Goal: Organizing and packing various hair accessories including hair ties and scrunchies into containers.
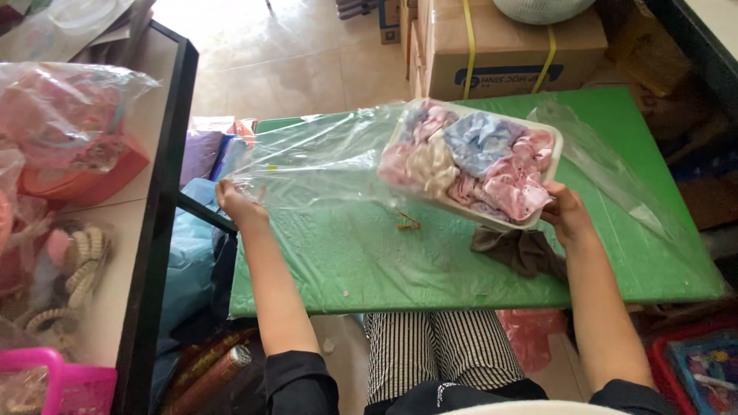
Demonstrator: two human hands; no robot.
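Observation:
My right hand grips the near corner of a white tray filled with several pastel fabric scrunchies, tilted above the green table. The tray sits inside a clear plastic bag. My left hand pinches the open end of that bag at the table's left side and holds it stretched out. A brown scrunchie lies on the table under the tray, next to my right wrist.
Another clear bag lies on the table's right part. Cardboard boxes with yellow straps stand behind the table. A black-edged table on the left carries bagged pink goods and hair ties. A pink basket sits at lower left.

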